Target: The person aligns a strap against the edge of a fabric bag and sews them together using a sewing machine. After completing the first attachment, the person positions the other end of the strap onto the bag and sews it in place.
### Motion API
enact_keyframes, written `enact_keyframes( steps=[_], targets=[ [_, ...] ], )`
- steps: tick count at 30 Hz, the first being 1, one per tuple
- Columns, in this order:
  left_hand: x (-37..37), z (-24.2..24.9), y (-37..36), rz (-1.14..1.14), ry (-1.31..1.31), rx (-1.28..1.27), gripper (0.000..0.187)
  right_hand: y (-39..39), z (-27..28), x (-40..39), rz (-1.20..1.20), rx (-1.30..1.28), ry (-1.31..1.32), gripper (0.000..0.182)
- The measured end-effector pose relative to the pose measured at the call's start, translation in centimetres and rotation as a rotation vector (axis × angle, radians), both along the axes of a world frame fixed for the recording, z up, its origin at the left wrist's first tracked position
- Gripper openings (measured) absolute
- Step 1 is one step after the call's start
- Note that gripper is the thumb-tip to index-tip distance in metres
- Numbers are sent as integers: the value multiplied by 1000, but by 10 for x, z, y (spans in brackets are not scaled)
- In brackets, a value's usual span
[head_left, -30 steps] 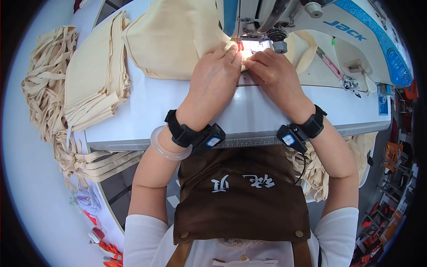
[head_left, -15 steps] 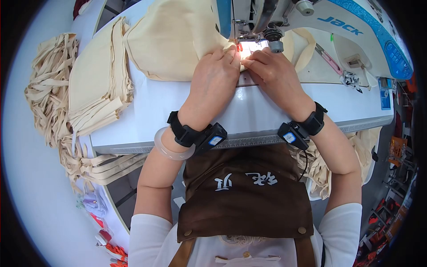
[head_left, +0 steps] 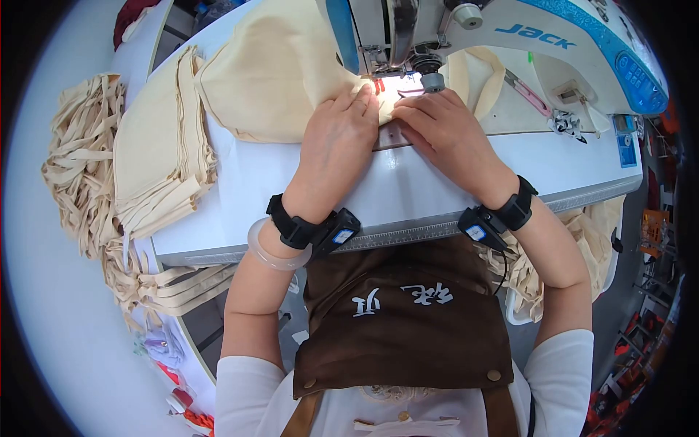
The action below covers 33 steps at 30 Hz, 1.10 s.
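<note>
A cream fabric piece lies under the head of a white and blue sewing machine, lit brightly at the needle area. My left hand presses on the fabric just left of the presser foot, fingers close together. To the right, my right hand has thumb and fingers closed at the fabric's near edge; the exact pinch is partly hidden. A cream strap curves on the machine bed beyond my right hand.
Stacked cream fabric pieces and a heap of straps sit at left. Pink-handled thread snips lie at right. A metal ruler strip runs along the table's front edge. More cream fabric fills a white bin below right.
The whole view has shifted slightly, with the machine now higher and farther left. My right hand has moved a little to the right, away from the needle; my left stays beside it.
</note>
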<state>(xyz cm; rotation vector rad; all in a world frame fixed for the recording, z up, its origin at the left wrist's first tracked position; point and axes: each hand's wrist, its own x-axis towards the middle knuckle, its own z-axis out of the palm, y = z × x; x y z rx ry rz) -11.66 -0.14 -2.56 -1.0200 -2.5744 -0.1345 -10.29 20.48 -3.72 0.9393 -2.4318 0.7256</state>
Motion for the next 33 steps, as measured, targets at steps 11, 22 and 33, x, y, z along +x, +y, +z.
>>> enact_keyframes(
  steps=[11,22,33],
  targets=[
    [-54,2,-34,158,-32,-52,24,22,5,13,-66,129,56,15],
    [-21,84,-129,681,533,457,29,39,13,36,-229,103,15,22],
    [200,169,-172,636,163,1047,25,42,16,60,-96,-51,-93,22]
  ],
)
